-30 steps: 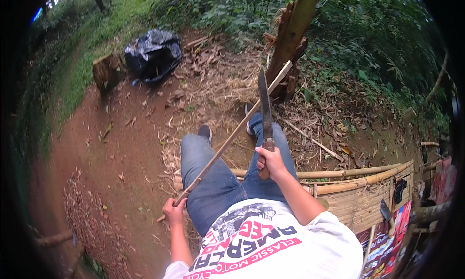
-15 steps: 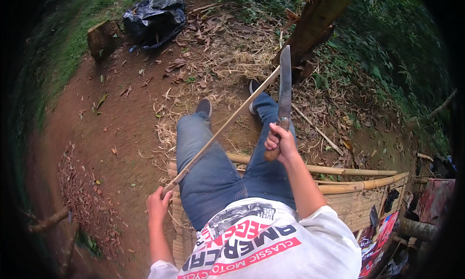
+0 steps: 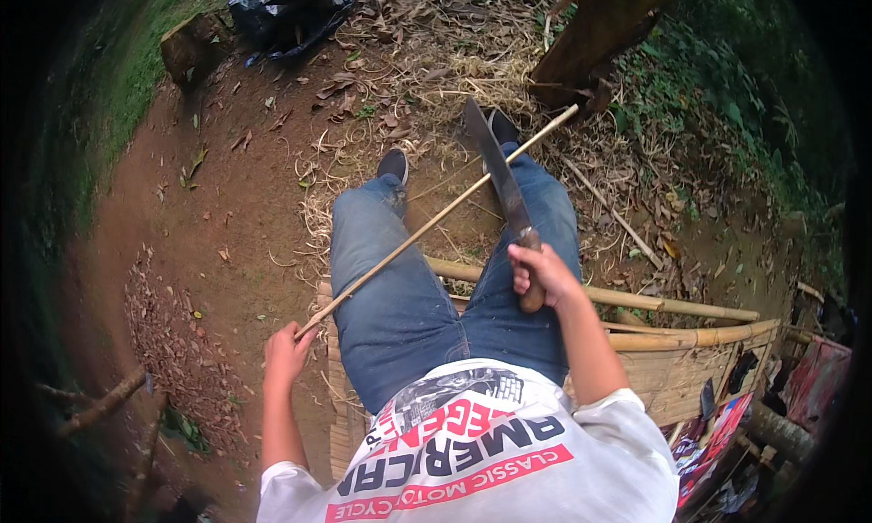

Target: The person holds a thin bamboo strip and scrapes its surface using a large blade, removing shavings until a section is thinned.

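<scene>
Person seated on a bamboo bench, legs in blue jeans stretched toward the far ground.

Left hand: fingers curled closed around the near end of a thin bamboo stick. Stick runs diagonally from near left to far right, across the left thigh, far tip close to a tree trunk.

Right hand: fingers wrapped tight around the wooden handle of a long knife. Blade points far and slightly left, crossing the stick above the right knee.

Dry leaves and shavings on the dirt. 1 black plastic bag far left, beside a stump.
</scene>
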Motion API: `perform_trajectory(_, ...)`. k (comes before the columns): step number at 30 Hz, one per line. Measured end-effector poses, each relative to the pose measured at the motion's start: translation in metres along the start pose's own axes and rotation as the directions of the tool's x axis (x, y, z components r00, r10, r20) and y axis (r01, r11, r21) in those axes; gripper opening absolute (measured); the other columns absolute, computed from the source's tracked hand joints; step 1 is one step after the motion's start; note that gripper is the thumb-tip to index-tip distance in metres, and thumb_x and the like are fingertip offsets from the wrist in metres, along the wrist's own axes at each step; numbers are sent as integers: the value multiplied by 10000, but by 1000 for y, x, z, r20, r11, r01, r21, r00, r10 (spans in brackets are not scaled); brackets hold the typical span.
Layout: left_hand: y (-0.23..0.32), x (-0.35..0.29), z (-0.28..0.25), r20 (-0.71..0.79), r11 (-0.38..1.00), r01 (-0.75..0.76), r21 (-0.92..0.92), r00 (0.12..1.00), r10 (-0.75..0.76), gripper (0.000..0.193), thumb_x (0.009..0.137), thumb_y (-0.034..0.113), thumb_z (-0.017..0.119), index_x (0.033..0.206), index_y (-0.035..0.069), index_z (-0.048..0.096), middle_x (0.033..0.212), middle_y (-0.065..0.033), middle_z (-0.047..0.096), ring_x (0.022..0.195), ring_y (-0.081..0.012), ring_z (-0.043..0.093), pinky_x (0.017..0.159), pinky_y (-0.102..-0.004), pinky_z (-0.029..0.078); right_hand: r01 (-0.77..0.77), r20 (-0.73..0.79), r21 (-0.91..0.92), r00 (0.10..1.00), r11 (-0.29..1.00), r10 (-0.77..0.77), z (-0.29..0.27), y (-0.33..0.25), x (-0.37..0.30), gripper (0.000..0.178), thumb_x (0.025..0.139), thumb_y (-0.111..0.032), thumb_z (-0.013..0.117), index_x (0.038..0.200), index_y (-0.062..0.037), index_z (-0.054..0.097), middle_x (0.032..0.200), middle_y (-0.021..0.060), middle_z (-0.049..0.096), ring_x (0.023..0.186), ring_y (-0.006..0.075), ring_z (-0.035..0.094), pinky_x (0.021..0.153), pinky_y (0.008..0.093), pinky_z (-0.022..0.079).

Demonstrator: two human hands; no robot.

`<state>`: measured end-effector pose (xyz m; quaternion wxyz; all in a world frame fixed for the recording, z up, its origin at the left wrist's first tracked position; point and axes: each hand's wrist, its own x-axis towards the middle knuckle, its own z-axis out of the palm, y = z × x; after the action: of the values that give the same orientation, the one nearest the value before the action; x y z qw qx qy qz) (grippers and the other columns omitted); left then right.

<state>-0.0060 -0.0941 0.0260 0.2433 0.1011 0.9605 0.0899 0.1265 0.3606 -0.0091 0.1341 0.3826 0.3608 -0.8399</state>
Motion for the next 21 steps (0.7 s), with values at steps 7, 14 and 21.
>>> perform_trajectory(7, 12, 2, -3, 74, 998, -29, 64, 997, 24, 440, 894, 440, 642, 810, 8, 657, 721, -253, 607, 754, -460, 597, 659, -508, 452, 67, -114, -124, 990, 990, -81, 1, -8, 25, 225, 864, -168, 751, 900, -49, 563, 633, -13, 494, 501, 83, 477, 451, 253, 412)
perform_trajectory(14, 19, 9, -17, 135, 999, -36, -9, 990, 37, 360, 894, 380, 650, 909, 26, 711, 760, -263, 617, 751, -456, 599, 661, -483, 466, -46, -111, 74, 992, 996, 54, 14, 1, 33, 342, 879, -334, 716, 771, -91, 501, 554, -40, 410, 429, 72, 399, 402, 240, 340)
perform_trajectory(21, 10, 29, -2, 304, 992, 30, -122, 953, 9, 452, 886, 386, 673, 826, -63, 661, 626, -226, 564, 583, -259, 543, 626, -408, 463, 46, -108, -27, 993, 999, -48, 12, -27, 36, 316, 894, -316, 703, 803, -96, 496, 565, -52, 383, 421, 56, 374, 390, 225, 327)
